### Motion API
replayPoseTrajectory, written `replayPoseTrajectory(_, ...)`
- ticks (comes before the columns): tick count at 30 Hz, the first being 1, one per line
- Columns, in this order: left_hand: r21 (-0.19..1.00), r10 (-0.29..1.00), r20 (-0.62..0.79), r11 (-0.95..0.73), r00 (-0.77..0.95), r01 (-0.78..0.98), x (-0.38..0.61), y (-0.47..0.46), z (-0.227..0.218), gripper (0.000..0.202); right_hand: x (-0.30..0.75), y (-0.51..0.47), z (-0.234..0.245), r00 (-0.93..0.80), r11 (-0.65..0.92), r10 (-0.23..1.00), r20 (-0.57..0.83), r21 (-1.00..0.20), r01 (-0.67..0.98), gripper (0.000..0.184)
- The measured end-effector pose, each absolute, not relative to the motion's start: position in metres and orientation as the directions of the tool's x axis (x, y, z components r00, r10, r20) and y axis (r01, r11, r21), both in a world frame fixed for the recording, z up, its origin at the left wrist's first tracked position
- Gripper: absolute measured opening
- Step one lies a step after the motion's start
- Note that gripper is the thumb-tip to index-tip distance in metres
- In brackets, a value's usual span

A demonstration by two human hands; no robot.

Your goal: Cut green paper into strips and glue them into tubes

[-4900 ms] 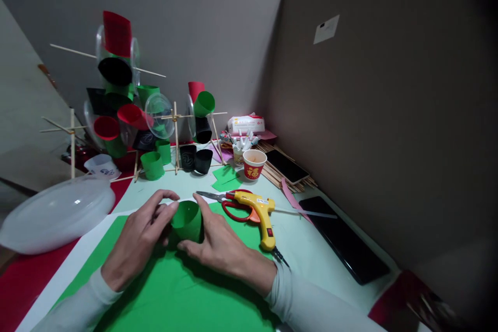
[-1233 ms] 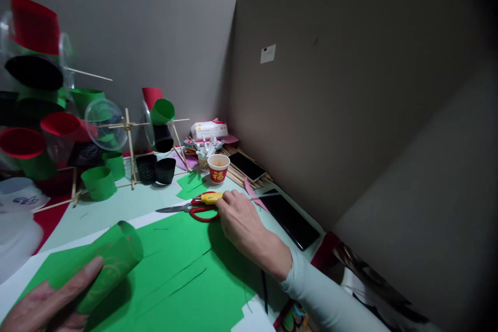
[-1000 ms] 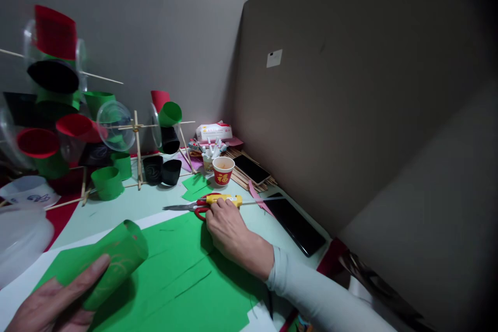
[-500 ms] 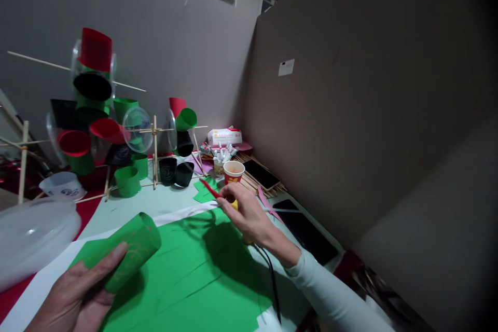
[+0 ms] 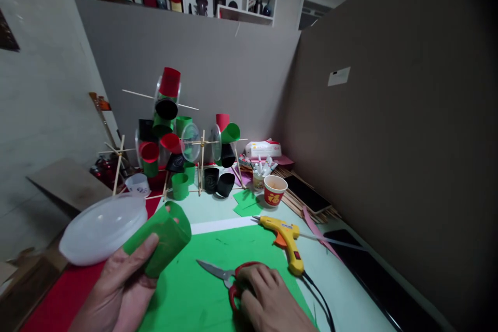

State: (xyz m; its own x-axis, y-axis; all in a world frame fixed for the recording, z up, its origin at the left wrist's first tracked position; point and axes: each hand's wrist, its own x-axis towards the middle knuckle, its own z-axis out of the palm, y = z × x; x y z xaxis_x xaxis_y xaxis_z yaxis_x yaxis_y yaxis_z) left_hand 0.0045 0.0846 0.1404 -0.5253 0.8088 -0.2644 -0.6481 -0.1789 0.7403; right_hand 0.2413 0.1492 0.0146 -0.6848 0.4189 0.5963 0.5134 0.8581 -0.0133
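My left hand [image 5: 120,290] is closed around a rolled tube of green paper [image 5: 161,238], held up above the table at the lower left. My right hand [image 5: 272,303] is at the bottom centre, its fingers in the red handles of a pair of scissors [image 5: 229,276] whose blades point left over the green paper sheet [image 5: 202,290]. A yellow glue gun [image 5: 286,236] lies just right of the scissors, its cord trailing toward me.
A stick frame hung with red, green and black paper cups [image 5: 175,135] stands at the back. A clear plastic lid [image 5: 103,225] lies at the left. A red paper cup [image 5: 275,191], a tissue pack [image 5: 264,148], wooden sticks and a dark tablet [image 5: 373,275] line the right wall.
My right hand has taken up the scissors and drawn them toward me over the green sheet. The glue gun now lies uncovered. My left hand has raised the green tube. The camera tilted up.
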Motion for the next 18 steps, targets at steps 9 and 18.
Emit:
replayPoseTrajectory(9, 0.769, 0.805, -0.272, -0.148, -0.527, -0.622, 0.005, 0.081, 0.128, 0.092, 0.243, 0.155, 0.065, -0.748, 0.829, 0.556, 0.362, -0.178, 0.530, 0.022)
replayPoseTrajectory(18, 0.735, 0.782, -0.371, -0.081, -0.500, -0.673, 0.015, 0.080, 0.140, 0.089, 0.238, 0.170, 0.114, -0.621, -0.036, 0.783, -0.039, -0.999, 0.016, 0.043)
